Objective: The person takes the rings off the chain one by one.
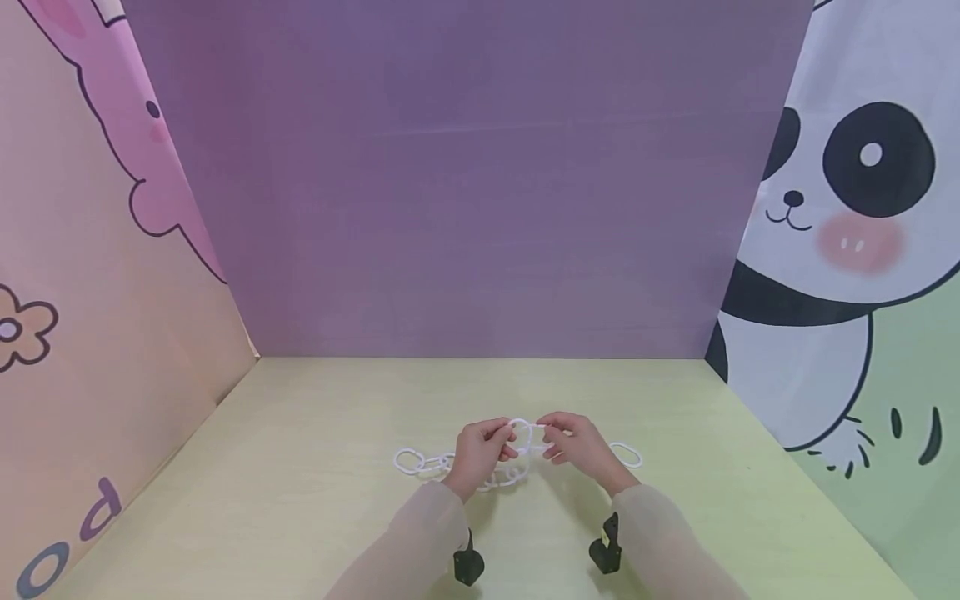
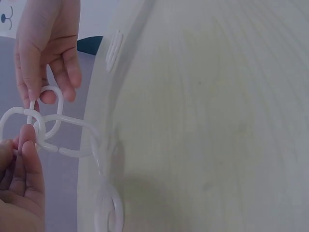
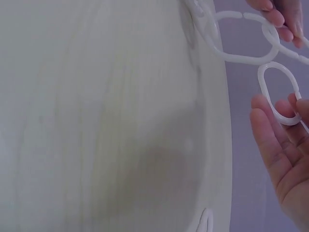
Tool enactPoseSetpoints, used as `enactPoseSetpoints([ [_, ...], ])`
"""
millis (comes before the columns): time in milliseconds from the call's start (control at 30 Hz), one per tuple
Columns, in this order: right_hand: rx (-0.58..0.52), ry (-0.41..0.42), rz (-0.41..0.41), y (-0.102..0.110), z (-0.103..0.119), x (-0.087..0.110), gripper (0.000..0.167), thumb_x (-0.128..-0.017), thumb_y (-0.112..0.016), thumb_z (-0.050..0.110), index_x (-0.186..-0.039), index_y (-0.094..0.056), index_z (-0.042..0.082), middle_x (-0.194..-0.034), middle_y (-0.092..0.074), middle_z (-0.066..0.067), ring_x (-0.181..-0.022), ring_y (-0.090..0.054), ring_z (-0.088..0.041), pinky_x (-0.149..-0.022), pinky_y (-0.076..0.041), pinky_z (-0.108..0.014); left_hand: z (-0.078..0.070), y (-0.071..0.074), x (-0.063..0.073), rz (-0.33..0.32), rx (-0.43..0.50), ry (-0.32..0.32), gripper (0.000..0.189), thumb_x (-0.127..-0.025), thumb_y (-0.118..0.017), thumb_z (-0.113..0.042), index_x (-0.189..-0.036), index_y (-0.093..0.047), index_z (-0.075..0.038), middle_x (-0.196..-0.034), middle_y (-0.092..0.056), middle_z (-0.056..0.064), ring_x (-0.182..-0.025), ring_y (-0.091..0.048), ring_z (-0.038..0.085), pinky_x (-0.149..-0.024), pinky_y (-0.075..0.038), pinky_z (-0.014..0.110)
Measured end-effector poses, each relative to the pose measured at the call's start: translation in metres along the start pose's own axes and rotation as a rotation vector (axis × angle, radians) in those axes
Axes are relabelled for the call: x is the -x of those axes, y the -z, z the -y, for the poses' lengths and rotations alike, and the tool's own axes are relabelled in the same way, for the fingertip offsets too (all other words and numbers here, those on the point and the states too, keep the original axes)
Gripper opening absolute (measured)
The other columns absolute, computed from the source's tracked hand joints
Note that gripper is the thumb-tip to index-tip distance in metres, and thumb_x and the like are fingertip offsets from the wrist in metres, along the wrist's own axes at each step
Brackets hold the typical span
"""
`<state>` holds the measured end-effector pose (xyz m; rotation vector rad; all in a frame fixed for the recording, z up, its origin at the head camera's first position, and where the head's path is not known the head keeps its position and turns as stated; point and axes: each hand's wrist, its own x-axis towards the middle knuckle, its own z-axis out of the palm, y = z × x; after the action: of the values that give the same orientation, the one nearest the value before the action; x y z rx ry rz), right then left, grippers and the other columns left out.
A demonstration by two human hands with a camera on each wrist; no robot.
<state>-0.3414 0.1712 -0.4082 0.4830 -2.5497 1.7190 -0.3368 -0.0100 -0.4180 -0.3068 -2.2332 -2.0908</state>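
My left hand (image 1: 477,454) pinches a white oval plastic link (image 2: 42,130) between thumb and fingers. From that link hangs a white chain (image 1: 510,477) of several joined links, its other end lying on the table to the left. Facing it, my right hand (image 1: 577,446) pinches another white link (image 3: 260,82), thumb against fingers. The two held links meet or overlap between the hands, a little above the table. I cannot tell whether they are hooked together. A small split shows in a hanging link (image 3: 243,15).
A loose white link (image 1: 626,455) lies on the pale table (image 1: 337,533) beyond my right wrist. A purple panel (image 1: 480,208) stands at the back. Printed walls flank the table, with a panda (image 1: 862,250) on the right.
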Motion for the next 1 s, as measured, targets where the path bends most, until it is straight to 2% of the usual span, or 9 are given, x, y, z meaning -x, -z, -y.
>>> enactPoseSetpoints([
  [267, 0.029, -0.039, -0.045, 0.007, -0.003, -0.001, 0.021, -0.093, -0.051, 0.004, -0.11, -0.059, -0.006, -0.082, -0.059, -0.015, -0.068, -0.064, -0.029, -0.059, -0.054, -0.037, 0.0, -0.001, -0.001, 0.005, -0.002, 0.022, 0.023, -0.091, -0.057, -0.007, -0.108, -0.063, 0.008, -0.089, -0.063, 0.021, -0.059, -0.06, 0.008, -0.057, -0.05, 0.02],
  [333, 0.035, -0.045, -0.054, 0.008, -0.006, -0.001, 0.021, -0.093, -0.051, 0.004, -0.109, -0.059, -0.006, -0.081, -0.06, -0.013, -0.068, -0.064, -0.028, -0.058, -0.054, -0.036, -0.006, 0.0, 0.002, 0.002, -0.005, 0.025, 0.022, -0.091, -0.057, -0.006, -0.107, -0.063, 0.008, -0.086, -0.063, 0.019, -0.058, -0.059, 0.008, -0.057, -0.05, 0.02],
  [500, 0.034, -0.056, -0.06, 0.012, -0.005, 0.003, 0.022, -0.093, -0.05, 0.003, -0.11, -0.058, -0.009, -0.08, -0.06, -0.014, -0.068, -0.063, -0.03, -0.058, -0.053, -0.038, -0.008, 0.0, 0.004, 0.006, -0.01, 0.035, 0.022, -0.092, -0.056, -0.006, -0.107, -0.063, 0.007, -0.085, -0.063, 0.017, -0.059, -0.059, 0.008, -0.058, -0.05, 0.021],
  [567, 0.033, -0.062, -0.058, 0.014, -0.006, 0.004, 0.023, -0.093, -0.049, 0.003, -0.111, -0.057, -0.01, -0.08, -0.06, -0.014, -0.068, -0.062, -0.03, -0.058, -0.053, -0.038, -0.002, 0.001, 0.001, 0.013, -0.006, 0.041, 0.023, -0.092, -0.056, -0.007, -0.108, -0.063, 0.007, -0.088, -0.063, 0.019, -0.059, -0.059, 0.008, -0.058, -0.05, 0.021],
  [700, 0.038, -0.092, -0.064, 0.017, -0.014, 0.003, 0.023, -0.093, -0.049, 0.002, -0.111, -0.057, -0.009, -0.079, -0.061, -0.01, -0.066, -0.06, -0.024, -0.056, -0.053, -0.035, -0.002, 0.001, 0.001, 0.02, 0.0, 0.04, 0.025, -0.091, -0.056, -0.007, -0.11, -0.061, 0.009, -0.089, -0.063, 0.021, -0.058, -0.059, 0.007, -0.058, -0.05, 0.02],
  [1000, 0.039, -0.128, -0.066, 0.021, -0.021, 0.006, 0.022, -0.092, -0.05, 0.0, -0.11, -0.056, -0.011, -0.076, -0.061, -0.009, -0.062, -0.058, -0.021, -0.055, -0.052, -0.033, -0.003, 0.001, 0.001, 0.023, -0.006, 0.039, 0.023, -0.091, -0.056, -0.006, -0.108, -0.063, 0.007, -0.089, -0.063, 0.02, -0.058, -0.059, 0.008, -0.058, -0.05, 0.02],
])
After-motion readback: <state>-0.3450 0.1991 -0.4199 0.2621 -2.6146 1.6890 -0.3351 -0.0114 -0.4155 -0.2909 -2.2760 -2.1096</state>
